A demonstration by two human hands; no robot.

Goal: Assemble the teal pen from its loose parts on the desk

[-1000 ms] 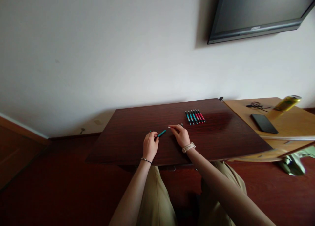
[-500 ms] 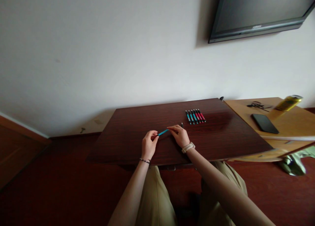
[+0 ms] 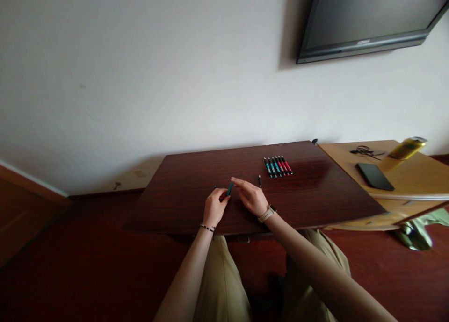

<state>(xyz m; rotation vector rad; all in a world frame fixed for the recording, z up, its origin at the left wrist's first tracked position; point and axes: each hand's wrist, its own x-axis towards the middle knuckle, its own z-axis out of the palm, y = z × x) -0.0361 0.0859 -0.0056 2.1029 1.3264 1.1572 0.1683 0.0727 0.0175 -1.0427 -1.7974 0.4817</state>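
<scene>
A blue pen (image 3: pixel 229 189) stands tilted upward between the fingers and thumb of my left hand (image 3: pixel 214 205), which is closed on it over the dark table. Its lower end is hidden by that hand. My right hand (image 3: pixel 253 196) has its fingers stretched out together, with the fingertips at the pen's upper end; I cannot tell if they press on it. Just behind the right hand lies a slim black-and-white piece (image 3: pixel 260 181), partly covered. Farther back, several blue and red pens (image 3: pixel 278 166) with black ends lie side by side in a row.
The dark wooden table (image 3: pixel 189 172) backs onto a white wall. Against its right side stands a lighter wooden cabinet (image 3: pixel 336 149) with a black phone (image 3: pixel 374 176), a thin dark cable (image 3: pixel 366 151) and a yellow can (image 3: pixel 408 148). A television (image 3: pixel 365 23) hangs above.
The blue pen has swung from nearly level to steeply tilted in my left hand. My right fingers have straightened from their pinch on its far end, uncovering more of the black-and-white piece.
</scene>
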